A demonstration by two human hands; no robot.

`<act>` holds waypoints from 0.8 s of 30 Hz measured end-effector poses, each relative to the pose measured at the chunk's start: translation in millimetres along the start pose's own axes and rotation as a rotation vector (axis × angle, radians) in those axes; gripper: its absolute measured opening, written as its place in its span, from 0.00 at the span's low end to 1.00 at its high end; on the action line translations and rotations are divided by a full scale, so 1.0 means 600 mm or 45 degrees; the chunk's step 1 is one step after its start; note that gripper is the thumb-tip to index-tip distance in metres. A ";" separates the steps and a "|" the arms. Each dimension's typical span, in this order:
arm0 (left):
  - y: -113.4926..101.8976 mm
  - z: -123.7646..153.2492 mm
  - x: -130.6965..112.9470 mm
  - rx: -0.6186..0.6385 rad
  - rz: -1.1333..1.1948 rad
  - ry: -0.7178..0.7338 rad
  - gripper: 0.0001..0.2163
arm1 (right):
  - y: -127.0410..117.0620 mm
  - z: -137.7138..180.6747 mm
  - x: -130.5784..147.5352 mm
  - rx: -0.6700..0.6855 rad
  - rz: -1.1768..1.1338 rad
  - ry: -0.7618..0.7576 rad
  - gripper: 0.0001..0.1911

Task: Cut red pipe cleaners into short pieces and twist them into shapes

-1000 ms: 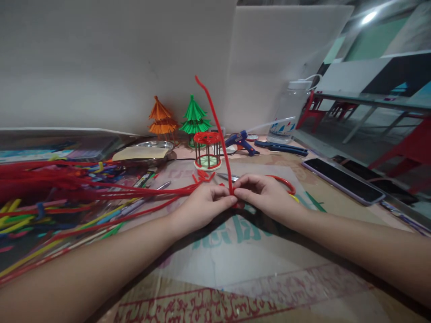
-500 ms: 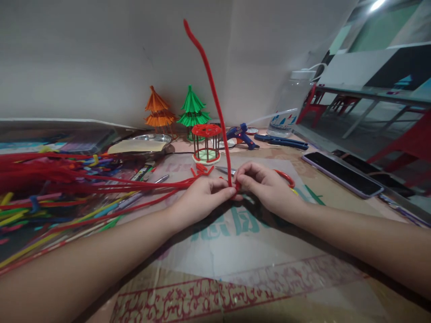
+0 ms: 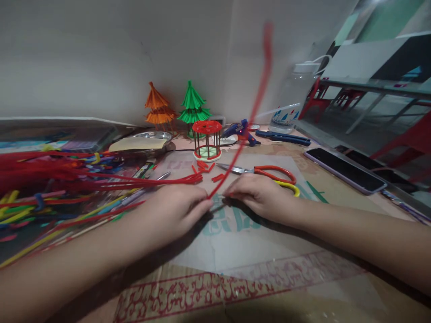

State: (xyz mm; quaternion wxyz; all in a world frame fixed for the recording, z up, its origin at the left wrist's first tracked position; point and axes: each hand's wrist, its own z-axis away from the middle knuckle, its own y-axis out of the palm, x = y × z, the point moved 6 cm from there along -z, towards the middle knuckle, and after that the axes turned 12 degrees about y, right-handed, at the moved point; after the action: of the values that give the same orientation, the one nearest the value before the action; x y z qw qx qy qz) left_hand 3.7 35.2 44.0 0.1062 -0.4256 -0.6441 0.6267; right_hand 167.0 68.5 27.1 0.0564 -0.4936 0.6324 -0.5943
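Note:
A long red pipe cleaner (image 3: 257, 98), blurred by motion, rises from the fingertips of my left hand (image 3: 183, 204) and leans to the right. My left thumb and fingers pinch its lower end. Just to the right, apart from it, is my right hand (image 3: 257, 195), its fingers curled together low over the white sheet (image 3: 215, 246). A speck of red shows at those fingertips, too small to name. Behind my right hand lie scissors (image 3: 274, 172) with red and yellow handles. Short red pieces (image 3: 203, 167) lie beyond the hands, before a small red pavilion frame (image 3: 207, 141).
Orange (image 3: 158, 105) and green (image 3: 191, 105) pipe-cleaner pagodas stand by the wall. A blue glue gun (image 3: 240, 131), a blue cutter (image 3: 283, 137), a water bottle (image 3: 289, 96) and a phone (image 3: 345, 170) are at the right. Many red pipe cleaners (image 3: 43, 172) crowd the left.
My left hand has drawn left, away from my right hand. The pipe cleaner's top has swung from left to right. More of the scissors shows now.

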 end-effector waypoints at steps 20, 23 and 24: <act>0.058 0.022 -0.038 -0.042 -0.236 0.461 0.13 | -0.008 -0.005 -0.016 -0.114 0.254 0.095 0.08; 0.068 0.015 -0.048 -0.208 -0.311 0.430 0.13 | -0.006 -0.014 -0.016 -0.082 0.333 0.135 0.09; 0.071 0.014 -0.053 -0.229 -0.308 0.449 0.12 | -0.004 -0.017 -0.017 -0.059 0.349 0.156 0.09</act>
State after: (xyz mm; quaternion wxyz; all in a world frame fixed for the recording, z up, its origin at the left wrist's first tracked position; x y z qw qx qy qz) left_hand 35.2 1.1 17.0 0.2532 -0.4560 -0.7150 0.4654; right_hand 166.6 82.8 26.6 0.0869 -0.3668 0.7097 -0.5952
